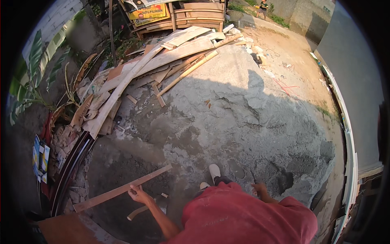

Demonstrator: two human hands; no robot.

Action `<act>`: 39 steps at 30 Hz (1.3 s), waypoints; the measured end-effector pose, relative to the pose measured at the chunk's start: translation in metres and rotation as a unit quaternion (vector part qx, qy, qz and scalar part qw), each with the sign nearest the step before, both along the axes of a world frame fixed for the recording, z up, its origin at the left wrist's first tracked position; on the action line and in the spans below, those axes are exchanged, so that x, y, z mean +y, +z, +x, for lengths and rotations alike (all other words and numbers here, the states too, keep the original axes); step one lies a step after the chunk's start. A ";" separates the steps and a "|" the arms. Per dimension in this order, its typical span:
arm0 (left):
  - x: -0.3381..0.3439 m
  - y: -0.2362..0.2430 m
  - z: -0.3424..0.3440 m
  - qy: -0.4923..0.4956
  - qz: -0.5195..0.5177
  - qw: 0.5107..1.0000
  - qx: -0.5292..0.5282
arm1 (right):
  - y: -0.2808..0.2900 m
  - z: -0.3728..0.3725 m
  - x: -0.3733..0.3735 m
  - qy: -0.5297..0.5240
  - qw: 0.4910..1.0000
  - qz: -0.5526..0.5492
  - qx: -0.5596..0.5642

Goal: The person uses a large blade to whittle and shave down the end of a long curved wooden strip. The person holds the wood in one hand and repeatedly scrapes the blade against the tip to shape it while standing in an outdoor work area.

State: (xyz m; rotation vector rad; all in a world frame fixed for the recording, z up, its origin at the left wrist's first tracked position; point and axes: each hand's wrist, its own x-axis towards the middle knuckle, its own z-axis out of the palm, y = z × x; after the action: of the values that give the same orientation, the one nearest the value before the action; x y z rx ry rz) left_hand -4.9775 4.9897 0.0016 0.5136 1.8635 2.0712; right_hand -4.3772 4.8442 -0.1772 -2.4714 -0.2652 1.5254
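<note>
A long, narrow wooden plank (pixel 122 188) slants across the lower left, above wet grey ground. My left hand (pixel 139 194) is closed on its near edge around the middle. To the right of my body, my right hand (pixel 260 188) hangs low over the grey sand, fingers loosely bent and a little apart, with nothing visible in them. Under the plank, near my left forearm, lies a short curved piece of wood (pixel 137 212). My light shoes (pixel 214 171) stand on the damp ground.
A broad mound of grey sand (pixel 260 122) spreads ahead and right. Boards (pixel 174 57) and a bamboo pole (pixel 189 72) are piled at the far left. Banana leaves (pixel 34 65) grow on the left. A grey wall (pixel 353 81) runs along the right. Far off stands a person (pixel 263 9).
</note>
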 end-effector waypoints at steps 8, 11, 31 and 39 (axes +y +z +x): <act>0.079 -0.026 -0.006 0.065 0.009 0.998 -0.011 | -0.038 -0.031 0.122 0.167 0.976 -0.133 0.053; 0.137 -0.038 -0.014 0.047 0.052 0.997 -0.034 | 0.006 -0.068 0.225 0.275 0.957 -0.087 -0.037; 0.373 -0.060 -0.093 0.176 -0.092 0.973 0.118 | -0.024 -0.141 0.768 0.284 0.919 0.269 0.049; 0.386 -0.073 -0.150 0.213 -0.156 0.961 0.081 | 0.003 -0.236 0.744 0.316 0.928 0.148 0.130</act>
State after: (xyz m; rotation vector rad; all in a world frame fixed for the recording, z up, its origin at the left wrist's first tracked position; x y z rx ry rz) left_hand -5.1271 5.3753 -0.0711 0.2191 2.5257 1.9591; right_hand -4.6131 5.5881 -0.1741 -2.0036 -1.2374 1.8398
